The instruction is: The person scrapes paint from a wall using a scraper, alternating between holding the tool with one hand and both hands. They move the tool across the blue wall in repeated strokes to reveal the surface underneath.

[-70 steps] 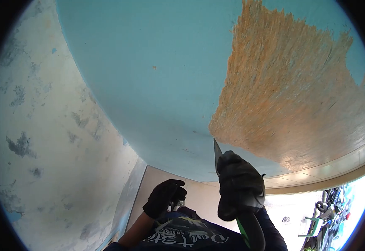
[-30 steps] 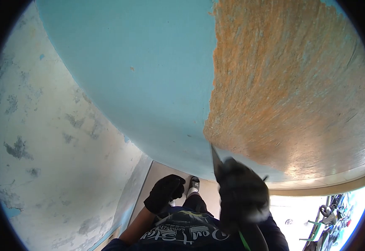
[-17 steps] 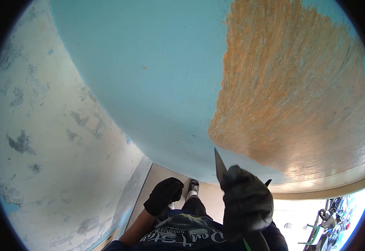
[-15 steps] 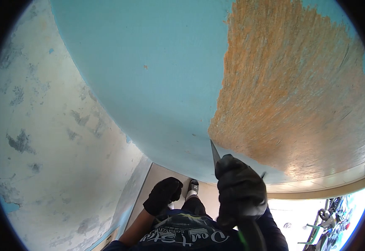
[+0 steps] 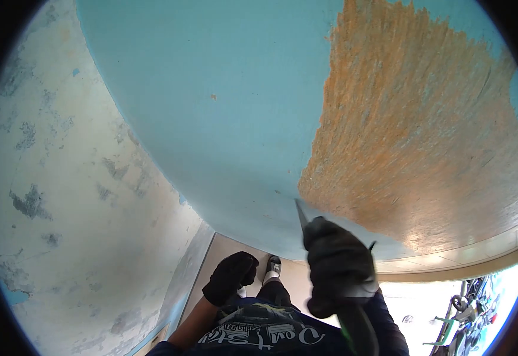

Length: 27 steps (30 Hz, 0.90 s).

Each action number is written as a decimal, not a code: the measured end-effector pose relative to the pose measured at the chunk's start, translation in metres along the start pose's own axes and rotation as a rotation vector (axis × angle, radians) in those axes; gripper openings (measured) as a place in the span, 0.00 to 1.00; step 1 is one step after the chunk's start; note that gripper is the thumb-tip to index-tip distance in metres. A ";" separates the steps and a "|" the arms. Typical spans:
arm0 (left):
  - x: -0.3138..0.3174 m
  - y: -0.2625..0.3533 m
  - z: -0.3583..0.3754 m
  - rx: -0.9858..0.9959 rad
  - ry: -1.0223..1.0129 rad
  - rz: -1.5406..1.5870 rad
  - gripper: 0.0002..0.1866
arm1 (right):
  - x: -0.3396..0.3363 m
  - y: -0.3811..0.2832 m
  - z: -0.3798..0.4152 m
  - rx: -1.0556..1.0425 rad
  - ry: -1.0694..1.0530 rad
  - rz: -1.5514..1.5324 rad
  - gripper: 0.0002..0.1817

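Observation:
My right hand (image 5: 339, 261), in a black glove, is wrapped round a scraper (image 5: 301, 215), whose thin grey metal blade points up and away from me. The blade's tip meets the blue-painted wall (image 5: 211, 142) or hovers just off it, beside the lower left corner of a bare orange-brown patch (image 5: 413, 130). The grip of the scraper is hidden in my fist. My left hand (image 5: 232, 277), also gloved in black, hangs low near my body with its fingers curled; nothing shows in it.
A pale wall (image 5: 93, 225) with grey stains meets the blue wall at a corner on the left. My shoe (image 5: 274, 265) stands on the light floor below. At the lower right are a ledge (image 5: 461, 270), a green frame-like object (image 5: 447, 331) and parked motorbikes (image 5: 469, 308).
My right hand and the scraper have shifted slightly left, and the blade leans a little more to the left. The view has turned slightly; my left hand stays almost where it was.

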State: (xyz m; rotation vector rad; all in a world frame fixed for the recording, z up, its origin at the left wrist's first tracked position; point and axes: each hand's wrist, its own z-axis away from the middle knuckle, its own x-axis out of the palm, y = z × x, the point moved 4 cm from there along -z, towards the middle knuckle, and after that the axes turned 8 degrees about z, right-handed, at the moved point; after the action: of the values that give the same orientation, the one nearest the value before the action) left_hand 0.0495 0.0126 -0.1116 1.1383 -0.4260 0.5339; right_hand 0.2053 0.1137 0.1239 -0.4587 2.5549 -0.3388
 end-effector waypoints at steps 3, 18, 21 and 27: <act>0.000 0.006 -0.002 0.040 -0.043 -0.153 0.14 | -0.002 -0.003 -0.001 -0.053 0.018 -0.139 0.14; -0.002 0.011 -0.005 0.045 -0.056 -0.096 0.13 | -0.005 0.001 -0.007 0.186 -0.130 -0.113 0.12; 0.000 0.011 -0.003 0.044 -0.037 -0.075 0.13 | -0.003 0.002 0.012 0.159 -0.089 -0.015 0.15; 0.003 0.015 -0.004 0.056 -0.061 -0.115 0.14 | 0.008 0.002 0.003 0.039 0.038 0.006 0.16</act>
State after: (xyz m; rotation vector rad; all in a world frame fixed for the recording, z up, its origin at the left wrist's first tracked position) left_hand 0.0429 0.0218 -0.1002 1.2280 -0.3975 0.4131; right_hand 0.1996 0.1115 0.1171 -0.4334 2.5807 -0.3983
